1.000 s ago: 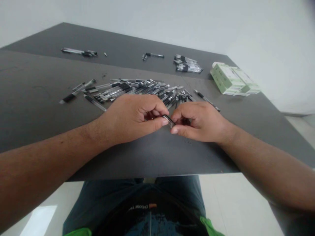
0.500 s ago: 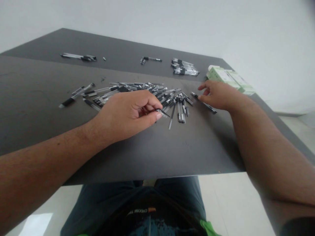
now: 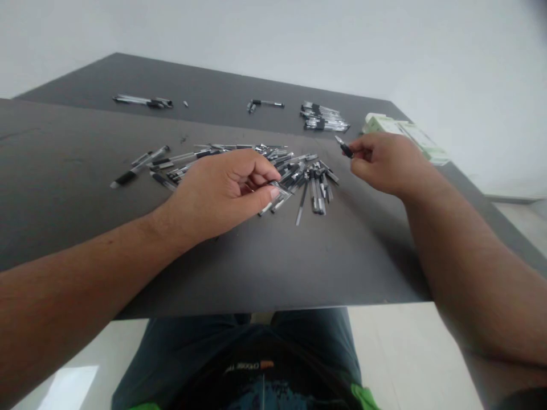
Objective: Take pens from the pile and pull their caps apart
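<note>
My left hand [image 3: 233, 191] is closed in a pinch in front of the pile. Between its thumb and forefinger is a small clear-and-black pen part [image 3: 281, 188] that looks like a pen cap; most of it is hidden by the fingers. Over to the right, my right hand [image 3: 384, 162] grips an uncapped pen [image 3: 345, 149] near its black rubber grip. The pen's tip points up and to the left, and its barrel is hidden by the hand. A heap of loose pen parts [image 3: 316, 191], clear barrels and black grips among them, lies between and behind my hands.
On the dark table [image 3: 273, 267], a bundle of pens [image 3: 325, 117] lies behind the heap, with a green-and-white box [image 3: 421, 139] to its right. Farther left lie a single pen [image 3: 268, 103], more pens [image 3: 143, 101] and a loose thick pen [image 3: 139, 167].
My right hand has taken the pen that lay on the table at the right and lifted it. My left hand stays nearly still with its small part.
</note>
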The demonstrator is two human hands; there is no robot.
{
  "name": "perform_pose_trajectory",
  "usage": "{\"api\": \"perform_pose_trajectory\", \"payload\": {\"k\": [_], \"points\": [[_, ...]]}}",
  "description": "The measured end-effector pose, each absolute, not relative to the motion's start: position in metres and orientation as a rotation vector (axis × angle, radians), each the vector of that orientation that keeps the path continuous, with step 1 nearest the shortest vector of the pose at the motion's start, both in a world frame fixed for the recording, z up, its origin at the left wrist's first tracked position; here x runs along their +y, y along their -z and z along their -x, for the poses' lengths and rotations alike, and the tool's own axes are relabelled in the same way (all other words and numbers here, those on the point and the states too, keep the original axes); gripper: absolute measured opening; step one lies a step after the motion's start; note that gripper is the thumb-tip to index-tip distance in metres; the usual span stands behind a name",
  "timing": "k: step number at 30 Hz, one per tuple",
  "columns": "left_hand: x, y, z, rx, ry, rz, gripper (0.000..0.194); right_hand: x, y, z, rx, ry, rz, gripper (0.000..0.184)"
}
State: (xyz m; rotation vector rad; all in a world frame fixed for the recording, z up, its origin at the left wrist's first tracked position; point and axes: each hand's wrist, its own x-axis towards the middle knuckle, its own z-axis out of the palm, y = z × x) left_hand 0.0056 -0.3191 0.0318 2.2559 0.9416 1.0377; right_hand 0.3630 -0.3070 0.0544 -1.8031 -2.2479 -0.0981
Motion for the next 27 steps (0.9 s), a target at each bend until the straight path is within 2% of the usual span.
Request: {"api": "perform_pose_trajectory", "payload": {"k": [2,6,9,27], "points": [[-0.317,-0.031,-0.006,0.951,-1.073,-2.207,0.013,-0.321,-0.054,-0.344,-2.216,0.182,1.623,0.021],[-0.312,-0.026,-0.008,0.930,-1.111,-2.068,0.014,-0.343,-0.049,-0.310,-2.318,0.090,1.178,0.026],[-0.309,-0.024,-0.008,0.949,-1.130,-2.014,0.016,-0.349,-0.045,-0.300,-2.336,0.050,1.053,0.027],[-0.315,-0.037,-0.005,1.138,-0.948,-2.043,0.034,-0.347,-0.045,-0.303,-2.287,0.037,1.095,0.024]]}}
